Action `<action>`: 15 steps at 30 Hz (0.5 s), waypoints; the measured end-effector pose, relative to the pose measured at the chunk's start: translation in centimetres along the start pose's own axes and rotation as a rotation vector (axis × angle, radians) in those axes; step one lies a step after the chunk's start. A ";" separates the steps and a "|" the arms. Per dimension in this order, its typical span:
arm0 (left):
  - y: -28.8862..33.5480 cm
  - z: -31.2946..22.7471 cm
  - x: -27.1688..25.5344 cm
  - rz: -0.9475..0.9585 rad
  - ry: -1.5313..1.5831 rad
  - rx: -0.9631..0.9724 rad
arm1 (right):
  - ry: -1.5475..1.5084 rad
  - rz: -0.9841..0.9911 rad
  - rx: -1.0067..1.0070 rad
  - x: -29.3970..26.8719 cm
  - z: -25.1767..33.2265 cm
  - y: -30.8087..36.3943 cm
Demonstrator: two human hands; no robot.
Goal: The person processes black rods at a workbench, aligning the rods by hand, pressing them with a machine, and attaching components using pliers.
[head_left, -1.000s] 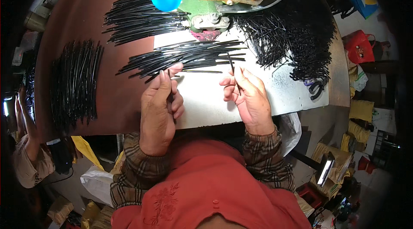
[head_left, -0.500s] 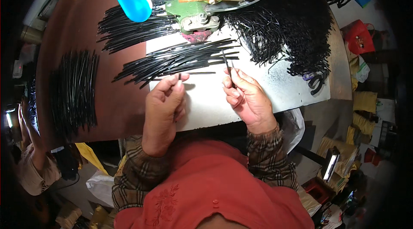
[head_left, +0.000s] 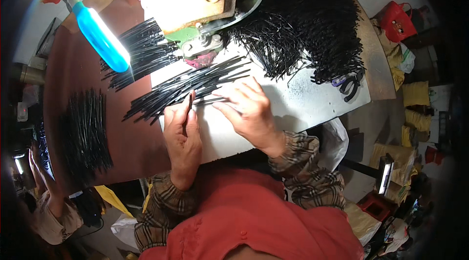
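At the near edge of the white sheet (head_left: pixel 207 140) on the brown surface (head_left: pixel 132 155), the left hand (head_left: pixel 183 135) pinches a black strip (head_left: pixel 189 102) between thumb and fingers, its tip pointing away from the body. Held by its lower part, it probably leaves the far end free. The right hand (head_left: pixel 249 113) reaches over the middle bundle (head_left: pixel 195 83), thumb and fingers slightly parted around the end of a loose strip (head_left: pixel 207 100); whether its grip has closed on that strip, I cannot tell.

The middle bundle lies just beyond both hands, its strips roughly one way, likely so single ones come away easily. The back bundle (head_left: pixel 144 47) and side bundle (head_left: pixel 85 130) are also aligned, perhaps to keep them countable, while the right pile (head_left: pixel 312 30) is tangled. The blue lamp (head_left: pixel 100 40) hangs beside the machine (head_left: pixel 200 45), presumably to light fine work. Scissors (head_left: pixel 349 86) sit at the right, just beside the pile.
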State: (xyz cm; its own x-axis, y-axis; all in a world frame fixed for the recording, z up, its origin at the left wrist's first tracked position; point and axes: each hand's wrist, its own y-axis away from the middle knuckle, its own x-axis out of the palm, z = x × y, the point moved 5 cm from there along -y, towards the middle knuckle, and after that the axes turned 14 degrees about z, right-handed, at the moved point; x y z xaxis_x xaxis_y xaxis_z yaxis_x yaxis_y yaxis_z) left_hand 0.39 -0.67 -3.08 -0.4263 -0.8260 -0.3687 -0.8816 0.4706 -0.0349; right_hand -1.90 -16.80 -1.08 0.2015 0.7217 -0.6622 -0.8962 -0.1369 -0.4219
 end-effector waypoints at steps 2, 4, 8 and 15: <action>0.3 1.2 -0.2 -0.033 0.011 -0.033 | -0.760 -0.014 0.303 -2.6 1.4 -0.3; -0.1 0.7 -0.4 -0.018 0.026 -0.033 | -0.959 -0.074 0.074 -5.2 3.3 -1.3; 0.7 0.5 -0.5 -0.120 0.238 0.031 | -0.840 -0.249 -0.220 -14.1 7.1 8.8; 0.1 0.6 0.8 -0.048 0.189 0.025 | -0.524 -0.496 -0.630 -17.3 11.3 7.6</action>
State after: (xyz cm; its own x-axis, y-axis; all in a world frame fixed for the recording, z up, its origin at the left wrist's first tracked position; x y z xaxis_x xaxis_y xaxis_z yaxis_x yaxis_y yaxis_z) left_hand 0.07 -1.08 -3.99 -0.4166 -0.8899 -0.1856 -0.8974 0.4352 -0.0722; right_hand -16.71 -22.70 14.18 0.1610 0.9867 -0.0217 -0.3486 0.0363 -0.9366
